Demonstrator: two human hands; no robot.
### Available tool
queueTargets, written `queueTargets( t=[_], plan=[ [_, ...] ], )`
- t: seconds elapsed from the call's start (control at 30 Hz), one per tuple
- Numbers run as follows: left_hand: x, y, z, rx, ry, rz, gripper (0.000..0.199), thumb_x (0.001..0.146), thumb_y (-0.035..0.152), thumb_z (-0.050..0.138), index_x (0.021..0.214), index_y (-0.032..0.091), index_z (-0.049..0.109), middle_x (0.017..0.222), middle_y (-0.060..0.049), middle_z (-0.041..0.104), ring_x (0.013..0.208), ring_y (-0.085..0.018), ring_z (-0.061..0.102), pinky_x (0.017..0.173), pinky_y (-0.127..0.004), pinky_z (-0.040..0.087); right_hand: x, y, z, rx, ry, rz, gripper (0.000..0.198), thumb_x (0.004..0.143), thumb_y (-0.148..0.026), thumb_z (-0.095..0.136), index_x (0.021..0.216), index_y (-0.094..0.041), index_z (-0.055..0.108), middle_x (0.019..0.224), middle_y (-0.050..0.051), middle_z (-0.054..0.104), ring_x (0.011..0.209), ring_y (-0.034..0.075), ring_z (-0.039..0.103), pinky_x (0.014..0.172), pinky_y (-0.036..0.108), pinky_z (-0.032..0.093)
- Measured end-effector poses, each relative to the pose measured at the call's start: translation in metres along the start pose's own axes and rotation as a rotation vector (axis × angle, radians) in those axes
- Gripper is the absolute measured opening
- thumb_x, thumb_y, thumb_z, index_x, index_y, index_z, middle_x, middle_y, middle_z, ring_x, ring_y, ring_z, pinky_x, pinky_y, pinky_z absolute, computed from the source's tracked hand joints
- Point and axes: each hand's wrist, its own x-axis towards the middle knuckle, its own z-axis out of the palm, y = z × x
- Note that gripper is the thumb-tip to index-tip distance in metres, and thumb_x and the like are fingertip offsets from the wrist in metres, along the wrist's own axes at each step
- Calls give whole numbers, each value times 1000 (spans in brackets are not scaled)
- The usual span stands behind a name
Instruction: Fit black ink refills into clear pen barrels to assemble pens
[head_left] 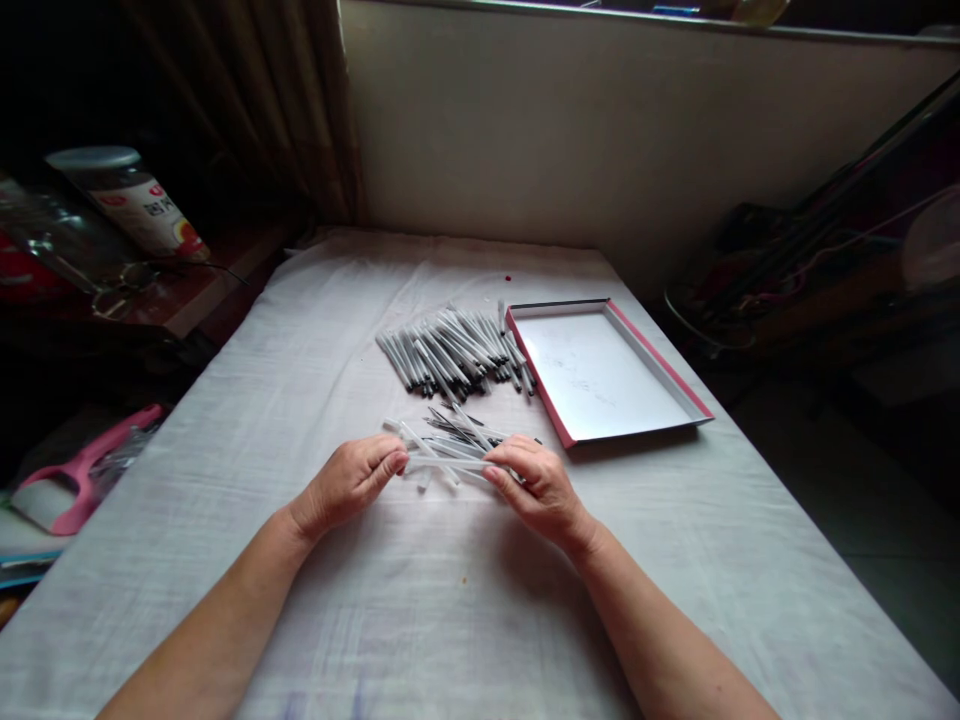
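A pale, translucent pen barrel (448, 463) spans the gap between my hands. My left hand (351, 482) pinches its left end, thumb against fingers. At the other end, my right hand (536, 487) is closed around it, hiding the tip. Just beyond and beneath lie more loose pale barrels (431, 447) and several thin dark-tipped refills (459, 425), crossing one another on the cloth. Farther back is a thick heap of pens (450, 350), white-grey with black ends mostly towards me.
Right of the heap sits a shallow white box lid (607, 375) with pink-red sides. A white cloth (420, 620) covers the table. Pink-handled scissors or a similar tool (79, 480) lie at the left, below a labelled jar (135, 200). A wall (570, 130) stands behind.
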Motion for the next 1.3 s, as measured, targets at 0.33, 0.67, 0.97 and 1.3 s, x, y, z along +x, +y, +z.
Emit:
queueTargets(
  t=[0.33,0.67,0.97,1.3],
  plan=[
    [13,-23,1,233,371,-84,35,89,49,50,85,18,65,80,-4,67,76,-18,61,74,-30,47,3,16,26,-351,130,-12,14,89,-27,58,92,-21,71,84,5,73,79,20,61,78,36,48],
    [12,-35,3,425,314,-59,30,93,41,46,99,19,65,91,-5,67,78,-18,63,77,-30,49,-1,19,29,-464,112,26,18,89,-30,59,96,-19,71,92,7,71,87,23,60,81,37,44],
    [76,-22,-6,550,269,117,20,92,27,50,98,22,69,96,-4,69,88,-18,63,80,-29,48,-4,24,27,-369,177,27,19,91,-28,54,93,-21,72,91,7,71,86,21,62,80,36,47],
    [138,-3,18,910,-9,304,35,85,12,54,111,30,69,107,-7,65,90,-21,60,74,-32,45,-6,27,20,-292,190,10,17,91,-24,53,91,-22,71,88,6,71,83,21,62,77,35,50]
  ],
)
